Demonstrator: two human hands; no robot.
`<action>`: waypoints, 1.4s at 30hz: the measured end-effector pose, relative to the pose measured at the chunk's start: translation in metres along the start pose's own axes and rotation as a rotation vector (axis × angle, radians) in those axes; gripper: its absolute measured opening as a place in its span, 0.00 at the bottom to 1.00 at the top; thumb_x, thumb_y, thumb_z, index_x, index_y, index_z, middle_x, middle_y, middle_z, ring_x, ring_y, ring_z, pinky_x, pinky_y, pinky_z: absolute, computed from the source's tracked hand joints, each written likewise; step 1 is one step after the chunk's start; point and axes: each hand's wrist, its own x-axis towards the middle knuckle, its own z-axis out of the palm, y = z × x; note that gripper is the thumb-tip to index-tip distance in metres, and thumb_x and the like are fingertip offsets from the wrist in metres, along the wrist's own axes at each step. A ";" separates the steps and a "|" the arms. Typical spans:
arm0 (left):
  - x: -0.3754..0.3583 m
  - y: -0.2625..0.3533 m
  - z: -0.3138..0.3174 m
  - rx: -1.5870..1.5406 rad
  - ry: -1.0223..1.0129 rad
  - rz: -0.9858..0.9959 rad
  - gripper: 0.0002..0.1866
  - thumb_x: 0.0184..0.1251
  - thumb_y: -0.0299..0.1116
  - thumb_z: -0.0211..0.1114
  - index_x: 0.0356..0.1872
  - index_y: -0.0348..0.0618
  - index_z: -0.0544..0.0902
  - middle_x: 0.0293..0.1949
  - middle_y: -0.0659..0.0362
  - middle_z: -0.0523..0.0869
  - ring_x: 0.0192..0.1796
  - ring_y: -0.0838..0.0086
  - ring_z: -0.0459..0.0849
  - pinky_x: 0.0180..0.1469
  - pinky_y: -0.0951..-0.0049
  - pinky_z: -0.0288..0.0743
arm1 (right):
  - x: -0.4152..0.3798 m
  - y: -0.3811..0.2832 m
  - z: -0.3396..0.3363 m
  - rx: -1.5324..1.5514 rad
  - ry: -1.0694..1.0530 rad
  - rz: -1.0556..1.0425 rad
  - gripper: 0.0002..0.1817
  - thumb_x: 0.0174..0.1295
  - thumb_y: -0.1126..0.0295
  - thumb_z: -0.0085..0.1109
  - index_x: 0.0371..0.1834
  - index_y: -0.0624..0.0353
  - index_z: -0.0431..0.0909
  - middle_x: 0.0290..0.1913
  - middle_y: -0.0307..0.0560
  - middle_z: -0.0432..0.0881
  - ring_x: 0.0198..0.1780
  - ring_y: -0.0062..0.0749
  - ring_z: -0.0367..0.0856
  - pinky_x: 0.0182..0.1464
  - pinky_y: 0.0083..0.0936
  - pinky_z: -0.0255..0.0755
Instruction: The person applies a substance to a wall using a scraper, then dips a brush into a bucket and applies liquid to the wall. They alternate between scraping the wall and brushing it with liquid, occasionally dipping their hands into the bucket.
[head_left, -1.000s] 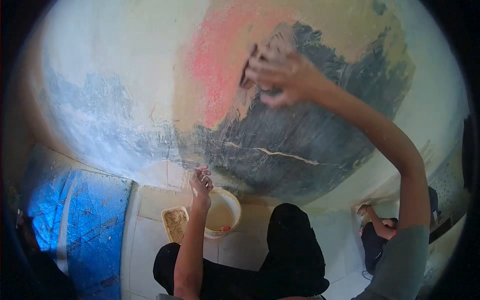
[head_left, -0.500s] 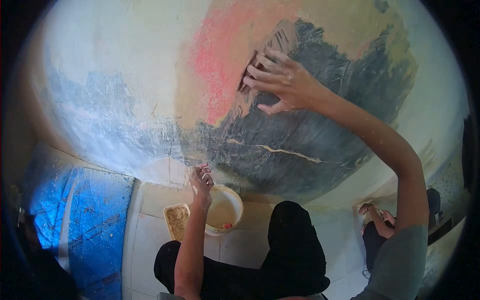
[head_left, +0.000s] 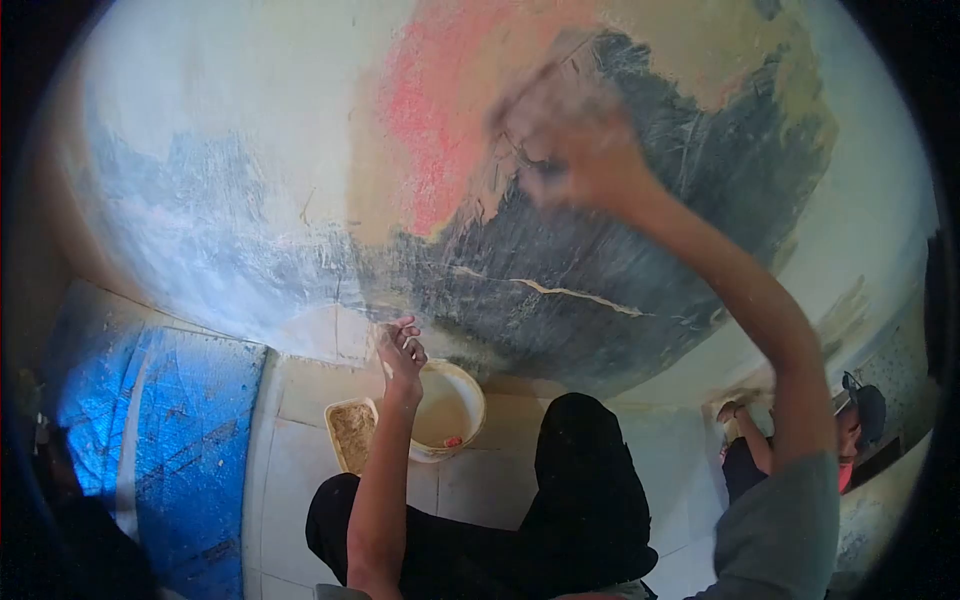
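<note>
My right hand is blurred by motion against the upper wall, at the border of the pink and dark grey patches. It is on a flat brown piece, whose edge shows smeared at the fingertips. A thin pale crack crosses the dark patch below it. My left hand is raised over the rim of a round white bucket, fingers loosely curled and apart, with nothing visible in it. The bucket contains cloudy liquid and a small red object.
Left of the bucket, a rectangular tub of brown material stands on the floor tiles. A blue sheet lies farther left. At the right, another person in a dark cap sits by the wall. My knees are below the bucket.
My right hand and the flat piece have shifted slightly over the wall and are now blurred. The other person's head and cap have come more into view. My left hand has hardly moved.
</note>
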 end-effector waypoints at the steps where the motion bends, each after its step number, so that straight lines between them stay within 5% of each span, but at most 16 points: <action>1: -0.003 0.004 0.003 0.029 0.005 0.001 0.20 0.68 0.48 0.45 0.45 0.44 0.75 0.29 0.65 0.74 0.18 0.80 0.62 0.20 0.78 0.53 | -0.013 -0.010 0.000 0.136 -0.128 -0.258 0.33 0.55 0.39 0.53 0.61 0.45 0.71 0.65 0.45 0.69 0.67 0.40 0.65 0.67 0.47 0.56; 3: -0.001 0.004 0.003 0.058 0.004 -0.006 0.20 0.68 0.48 0.45 0.45 0.44 0.76 0.28 0.65 0.74 0.17 0.79 0.61 0.19 0.78 0.53 | -0.015 -0.002 0.000 0.266 -0.264 -0.516 0.32 0.55 0.39 0.53 0.60 0.43 0.72 0.65 0.45 0.69 0.68 0.40 0.64 0.67 0.48 0.56; 5: 0.005 -0.006 -0.007 0.013 0.032 -0.011 0.20 0.69 0.48 0.44 0.45 0.43 0.76 0.27 0.65 0.74 0.17 0.80 0.60 0.19 0.78 0.52 | 0.016 0.027 -0.007 0.234 -0.226 0.109 0.30 0.54 0.41 0.54 0.59 0.41 0.73 0.63 0.42 0.71 0.68 0.40 0.64 0.68 0.48 0.54; 6: 0.004 -0.008 -0.006 0.012 0.035 -0.021 0.20 0.69 0.48 0.44 0.45 0.43 0.76 0.27 0.65 0.74 0.17 0.80 0.60 0.19 0.78 0.52 | 0.004 0.016 -0.006 0.235 -0.237 0.108 0.30 0.54 0.41 0.54 0.59 0.41 0.73 0.63 0.42 0.71 0.68 0.40 0.64 0.68 0.48 0.54; 8: 0.005 -0.004 -0.001 0.013 0.045 -0.064 0.20 0.70 0.47 0.44 0.45 0.42 0.75 0.28 0.65 0.74 0.16 0.80 0.59 0.18 0.77 0.52 | -0.026 -0.016 -0.004 0.302 -0.186 -0.253 0.30 0.53 0.43 0.56 0.60 0.40 0.72 0.61 0.40 0.72 0.67 0.40 0.66 0.69 0.48 0.54; 12: 0.003 -0.010 0.001 0.104 -0.034 0.036 0.20 0.70 0.47 0.44 0.44 0.41 0.75 0.31 0.61 0.73 0.16 0.82 0.61 0.18 0.80 0.51 | -0.018 -0.011 0.004 0.233 -0.089 -0.353 0.32 0.49 0.43 0.60 0.58 0.42 0.74 0.58 0.40 0.75 0.65 0.39 0.68 0.68 0.44 0.56; 18: 0.001 -0.010 0.008 0.054 -0.026 0.009 0.20 0.70 0.47 0.43 0.45 0.41 0.74 0.31 0.61 0.73 0.17 0.82 0.61 0.19 0.80 0.51 | -0.035 -0.048 0.005 0.319 -0.387 -0.562 0.34 0.52 0.41 0.57 0.61 0.45 0.71 0.60 0.39 0.73 0.63 0.38 0.68 0.62 0.46 0.61; 20: 0.000 -0.014 0.006 0.016 -0.017 -0.009 0.18 0.71 0.44 0.44 0.46 0.41 0.74 0.29 0.63 0.73 0.18 0.81 0.61 0.19 0.79 0.51 | -0.021 -0.021 0.020 0.101 -0.025 -0.358 0.35 0.53 0.40 0.56 0.62 0.45 0.71 0.60 0.37 0.73 0.63 0.37 0.68 0.61 0.45 0.61; 24: -0.005 -0.010 0.013 0.012 -0.022 0.003 0.19 0.70 0.45 0.44 0.46 0.41 0.74 0.30 0.63 0.73 0.18 0.81 0.61 0.19 0.79 0.51 | -0.014 -0.036 0.000 0.124 -0.011 0.159 0.34 0.53 0.39 0.56 0.61 0.44 0.71 0.60 0.35 0.73 0.64 0.37 0.68 0.61 0.46 0.60; 26: -0.008 -0.006 0.013 0.039 -0.038 0.015 0.20 0.70 0.47 0.46 0.46 0.42 0.75 0.31 0.63 0.73 0.18 0.81 0.61 0.19 0.78 0.52 | -0.043 -0.057 0.010 0.398 -0.311 -0.616 0.34 0.52 0.39 0.57 0.61 0.41 0.71 0.61 0.34 0.73 0.64 0.34 0.67 0.65 0.48 0.54; 27: -0.007 -0.003 0.011 0.038 -0.033 0.018 0.20 0.70 0.47 0.46 0.46 0.42 0.75 0.31 0.63 0.73 0.18 0.81 0.61 0.19 0.78 0.52 | -0.030 -0.048 0.010 0.401 -0.307 -0.618 0.34 0.52 0.39 0.57 0.61 0.41 0.71 0.61 0.34 0.73 0.64 0.34 0.67 0.65 0.48 0.54; 29: -0.007 -0.004 0.006 0.010 0.001 -0.011 0.20 0.69 0.48 0.47 0.45 0.42 0.75 0.31 0.64 0.73 0.18 0.80 0.61 0.20 0.78 0.53 | 0.007 -0.020 0.008 0.100 -0.122 -0.134 0.34 0.50 0.41 0.59 0.62 0.40 0.71 0.61 0.33 0.73 0.64 0.33 0.68 0.67 0.47 0.55; 35: -0.008 0.008 0.002 0.016 -0.009 0.036 0.19 0.68 0.47 0.46 0.43 0.43 0.75 0.29 0.64 0.73 0.18 0.80 0.61 0.20 0.78 0.54 | -0.014 -0.048 0.022 0.405 -0.133 -0.439 0.31 0.48 0.45 0.62 0.59 0.38 0.74 0.62 0.31 0.73 0.63 0.33 0.69 0.65 0.47 0.58; 36: -0.010 0.005 0.002 0.013 -0.011 0.029 0.19 0.68 0.47 0.46 0.43 0.43 0.75 0.29 0.64 0.73 0.17 0.80 0.61 0.19 0.78 0.54 | -0.009 -0.040 0.024 0.391 -0.241 -0.219 0.32 0.48 0.45 0.63 0.59 0.38 0.74 0.63 0.32 0.72 0.65 0.33 0.67 0.67 0.46 0.54; 40: -0.009 0.011 0.007 0.020 0.037 -0.016 0.18 0.69 0.47 0.45 0.43 0.43 0.75 0.30 0.64 0.74 0.18 0.81 0.61 0.19 0.79 0.53 | -0.030 -0.063 0.015 0.353 -0.199 -0.191 0.38 0.47 0.43 0.63 0.64 0.37 0.69 0.64 0.35 0.70 0.65 0.36 0.67 0.66 0.50 0.53; 42: -0.012 0.012 0.008 0.014 0.033 -0.035 0.18 0.70 0.46 0.44 0.43 0.42 0.75 0.29 0.64 0.73 0.18 0.81 0.61 0.19 0.79 0.53 | -0.026 -0.052 0.020 0.359 -0.176 -0.438 0.38 0.47 0.41 0.63 0.64 0.37 0.68 0.64 0.35 0.70 0.66 0.37 0.66 0.67 0.49 0.53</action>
